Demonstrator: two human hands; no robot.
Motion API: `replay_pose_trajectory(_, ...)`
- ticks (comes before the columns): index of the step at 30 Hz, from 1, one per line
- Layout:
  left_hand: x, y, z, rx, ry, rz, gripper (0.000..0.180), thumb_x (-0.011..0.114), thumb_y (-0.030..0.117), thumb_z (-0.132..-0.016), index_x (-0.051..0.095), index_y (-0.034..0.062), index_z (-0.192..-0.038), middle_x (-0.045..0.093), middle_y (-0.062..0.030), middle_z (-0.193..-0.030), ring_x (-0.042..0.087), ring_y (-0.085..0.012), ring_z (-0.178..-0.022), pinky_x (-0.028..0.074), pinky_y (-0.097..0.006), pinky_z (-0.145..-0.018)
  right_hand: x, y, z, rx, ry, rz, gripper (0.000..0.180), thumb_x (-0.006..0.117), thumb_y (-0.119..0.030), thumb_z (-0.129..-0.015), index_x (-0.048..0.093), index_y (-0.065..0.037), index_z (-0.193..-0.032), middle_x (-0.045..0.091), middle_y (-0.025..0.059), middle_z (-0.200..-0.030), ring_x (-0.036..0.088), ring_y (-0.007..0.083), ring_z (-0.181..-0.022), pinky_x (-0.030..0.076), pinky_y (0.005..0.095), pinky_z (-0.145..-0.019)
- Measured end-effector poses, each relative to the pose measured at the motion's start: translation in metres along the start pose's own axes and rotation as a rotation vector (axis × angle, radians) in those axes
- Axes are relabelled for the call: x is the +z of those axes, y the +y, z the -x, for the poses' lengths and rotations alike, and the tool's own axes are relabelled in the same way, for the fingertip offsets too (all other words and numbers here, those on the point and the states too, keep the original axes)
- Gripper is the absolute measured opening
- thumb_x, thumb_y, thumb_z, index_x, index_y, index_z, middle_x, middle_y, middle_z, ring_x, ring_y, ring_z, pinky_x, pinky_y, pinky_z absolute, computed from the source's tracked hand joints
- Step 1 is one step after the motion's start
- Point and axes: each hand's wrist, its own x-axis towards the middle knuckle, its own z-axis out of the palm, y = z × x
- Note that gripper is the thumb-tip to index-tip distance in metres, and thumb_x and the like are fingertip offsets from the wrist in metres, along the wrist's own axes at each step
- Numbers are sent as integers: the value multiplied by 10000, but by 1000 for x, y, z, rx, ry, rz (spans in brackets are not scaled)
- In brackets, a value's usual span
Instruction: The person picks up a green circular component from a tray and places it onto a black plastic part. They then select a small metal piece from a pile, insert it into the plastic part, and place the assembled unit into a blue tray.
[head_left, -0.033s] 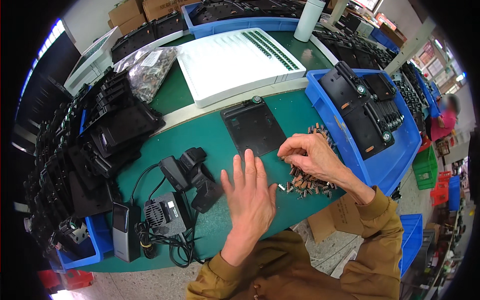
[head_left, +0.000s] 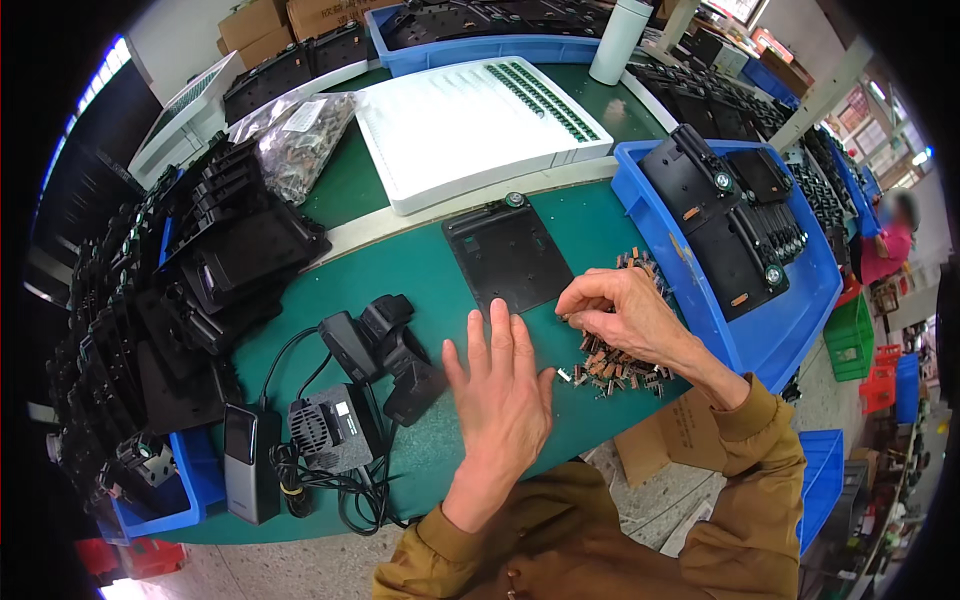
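Head view: my left hand (head_left: 500, 400) is spread palm down, fingers straight and apart, its longest fingertips at the near edge of the black plate (head_left: 505, 255), which lies flat on the green table (head_left: 600, 220) in front of me. My right hand (head_left: 635, 315) is just beside the plate's near right corner, partly over the pile of small parts (head_left: 615, 372), thumb and forefinger drawn together; whether a part sits between them I cannot tell. For neat work, I judge the left fingertips should press lightly, enough to stop the plate sliding without tipping it. I'd pinch with the tips alone, so one part comes free of its neighbours, and roll it with the thumb to check which way round it is. My right wrist is best carried high, so it doesn't drag loose bits under the plate or against the blue bin (head_left: 800, 310)
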Motion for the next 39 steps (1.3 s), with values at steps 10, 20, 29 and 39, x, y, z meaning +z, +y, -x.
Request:
replay_pose_trajectory(10, 0, -1, 0, -5, -8, 10, 675, 665, 263, -854, 413, -49, -1398, 300, -196, -1539, 284, -390, -1408, 186, -594, -1114, -20, -11, -9, 277, -153, -437, 197, 682, -24, -836, 656, 36, -1022, 679, 67, -798, 638, 96, -705, 508, 228, -645)
replay_pose_trajectory(20, 0, 0, 0, -3, 2, 19, 690, 675, 259, -848, 402, -49, -1403, 288, -201, -1545, 278, -396, -1410, 188, -596, -1112, -6, -3, -13, 122, 0, -144, 150, 652, -8, -827, 661, 54, -964, 677, 66, -811, 633, 102, -728, 519, 246, -696)
replay_pose_trajectory(29, 2, -1, 1, 0, 8, 38, 667, 676, 265, -849, 424, -40, -1386, 303, -202, -1531, 286, -398, -1401, 209, -602, -1101, -14, -1, -36, 35, 119, -6, 97, 569, -2, -813, 647, 39, -853, 667, 105, -709, 657, 176, -629, 521, 313, -588)
replay_pose_trajectory(39, 1, -1, 1, 17, 34, -25, 650, 649, 320, -871, 449, -47, -1370, 319, -205, -1516, 329, -389, -1370, 301, -612, -1058, -5, 6, -56, 48, 46, 205, 110, 682, -42, -781, 659, 51, -834, 686, 90, -718, 661, 135, -691, 524, 280, -633)
